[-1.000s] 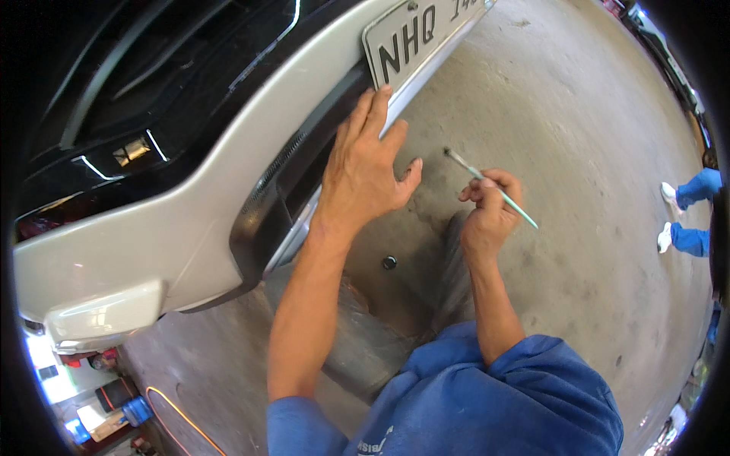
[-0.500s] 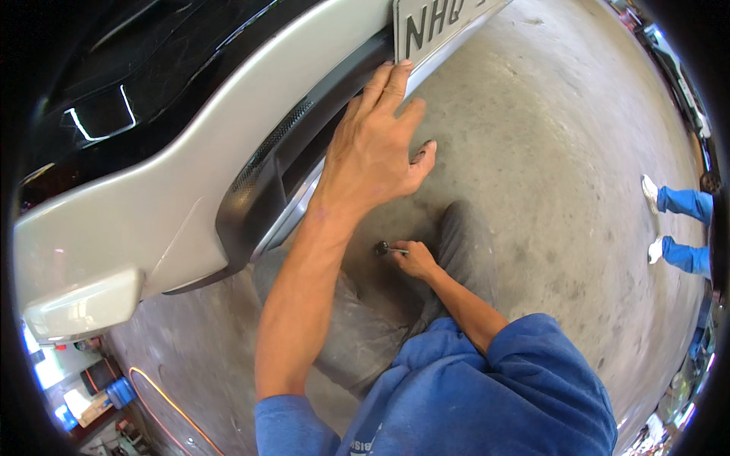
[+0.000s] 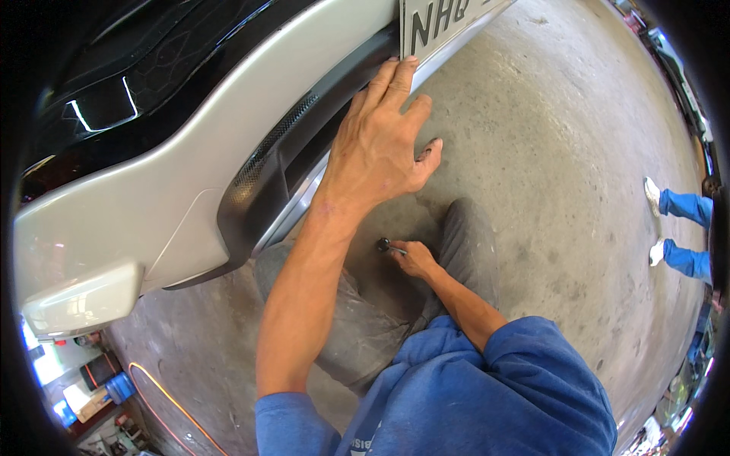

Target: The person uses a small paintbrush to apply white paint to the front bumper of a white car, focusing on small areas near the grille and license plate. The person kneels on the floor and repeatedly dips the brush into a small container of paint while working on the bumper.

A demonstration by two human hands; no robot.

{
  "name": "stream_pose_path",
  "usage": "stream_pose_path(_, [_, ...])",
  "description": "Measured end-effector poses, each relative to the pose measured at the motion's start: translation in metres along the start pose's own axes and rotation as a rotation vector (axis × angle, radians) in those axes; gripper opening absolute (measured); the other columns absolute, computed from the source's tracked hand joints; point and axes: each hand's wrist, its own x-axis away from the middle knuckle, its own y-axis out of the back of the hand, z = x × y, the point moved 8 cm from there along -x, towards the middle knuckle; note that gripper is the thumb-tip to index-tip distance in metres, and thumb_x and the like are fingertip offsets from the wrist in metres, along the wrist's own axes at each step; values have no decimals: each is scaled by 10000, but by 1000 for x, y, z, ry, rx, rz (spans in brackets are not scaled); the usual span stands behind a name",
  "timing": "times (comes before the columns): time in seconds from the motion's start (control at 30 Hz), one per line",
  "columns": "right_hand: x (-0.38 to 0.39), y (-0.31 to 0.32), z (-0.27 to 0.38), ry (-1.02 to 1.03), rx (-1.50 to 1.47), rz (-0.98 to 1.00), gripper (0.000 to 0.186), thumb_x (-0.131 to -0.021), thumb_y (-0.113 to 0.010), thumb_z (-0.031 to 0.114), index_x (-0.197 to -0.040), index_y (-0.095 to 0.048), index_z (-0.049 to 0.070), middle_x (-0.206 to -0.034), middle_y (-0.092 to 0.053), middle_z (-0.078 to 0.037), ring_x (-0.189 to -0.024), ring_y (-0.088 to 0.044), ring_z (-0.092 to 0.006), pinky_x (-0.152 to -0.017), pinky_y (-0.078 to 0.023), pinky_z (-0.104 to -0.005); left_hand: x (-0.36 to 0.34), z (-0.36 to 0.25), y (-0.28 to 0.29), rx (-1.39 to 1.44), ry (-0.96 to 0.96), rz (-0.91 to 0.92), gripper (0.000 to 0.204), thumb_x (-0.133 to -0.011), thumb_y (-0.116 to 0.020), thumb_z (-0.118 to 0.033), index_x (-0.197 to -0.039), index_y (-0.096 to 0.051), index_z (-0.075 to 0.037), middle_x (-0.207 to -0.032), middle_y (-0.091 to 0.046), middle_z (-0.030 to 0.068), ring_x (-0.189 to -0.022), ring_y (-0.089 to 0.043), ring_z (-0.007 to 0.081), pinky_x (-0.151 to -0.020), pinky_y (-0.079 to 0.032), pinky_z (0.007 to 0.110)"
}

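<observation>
My left hand [image 3: 380,137] reaches up to the silver bumper [image 3: 171,156] of a car. Its fingers are outstretched, with the fingertips at the lower left corner of the licence plate [image 3: 449,26] and the palm over the dark trim [image 3: 266,171]. Thumb and fingers stand apart, and nothing shows in them. Lower down, near my bent knees, my right hand [image 3: 417,260] is closed around a short tool [image 3: 385,245] with a round black head and a thin metallic shaft. The tool's far side is too small to make out.
A person in blue trousers [image 3: 684,204] and white shoes stands at the far right. On the floor at lower left runs an orange hose [image 3: 169,399], near a blue container [image 3: 119,387]. My grey trouser leg [image 3: 470,243] lies beside the right hand.
The view has shifted slightly, so the plate sits a little farther right and higher. The tool in my right hand has tilted slightly; both hands stay nearly in place.
</observation>
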Motion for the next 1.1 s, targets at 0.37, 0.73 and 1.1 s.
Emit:
stream_pose_path(0.37, [-1, -1, -2, 6, 2, 1, 352, -988, -636, 252, -1307, -718, 129, -935, -716, -277, -937, -688, -459, -874, -530, -517, 2, 0, -1, -3, -2, 0, 480, -779, -837, -234, -1172, -733, 21, -1509, -519, 301, -1430, -482, 428, -1097, -477, 514])
stream_pose_path(0.73, [-3, -7, -7, 31, 6, -4, 346, -987, -636, 254, -1296, -719, 121, -970, -721, -282, -971, -685, -469, -893, -530, -527, 2, -2, 1, -1, -8, -6, 472, -773, -840, -234, -1154, -738, 25, -1509, -515, 299, -1420, -491, 421, -1086, -477, 505])
stream_pose_path(1.1, [-1, -5, -5, -22, 23, 31, 361, -1002, -626, 272, -1326, -706, 136, -960, -711, -303, -977, -680, -476, -894, -525, -531, 3, -3, 0, -7, -12, -7, 469, -770, -843, -237, -1147, -736, 20, -1509, -513, 301, -1414, -492, 433, -1068, -486, 514])
